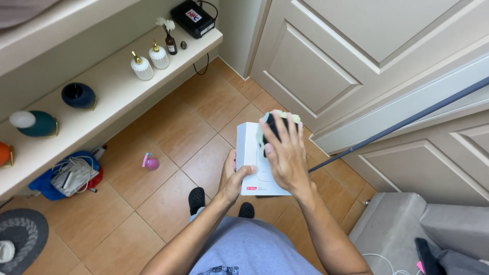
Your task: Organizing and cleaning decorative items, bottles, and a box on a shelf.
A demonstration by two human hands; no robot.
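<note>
Left hand point(233, 179): clamped on the lower left edge of a white box point(253, 153), thumb on top, fingers curled underneath
Right hand point(285, 150): laid flat over the box's right half, fingers point(279, 133) spread apart, palm down
White box: flat, held face up in front of the body, above the tiled floor point(168, 127); small red mark at its lower left corner
Under the right hand: a dark and pale green object point(279, 121) pressed against the box top, mostly covered, kind not clear
Feet: two black shoes point(196, 198) on the tiles just below the box
Floor things: small pink and purple ball point(151, 163) left of the box; blue and red bag point(66, 175) with white cables near the shelf; dark round rug point(23, 237) at lower left
Shelf point(112, 97): two white bottles point(150, 61) with gold tops, small brown vase with white flowers point(170, 42), dark blue pot point(78, 95), teal lamp point(38, 124), black device point(192, 18) at the far end
Right side: pale panelled door point(326, 66), thin dark pole point(402, 125) leaning across it, grey sofa point(407, 234) at lower right
</note>
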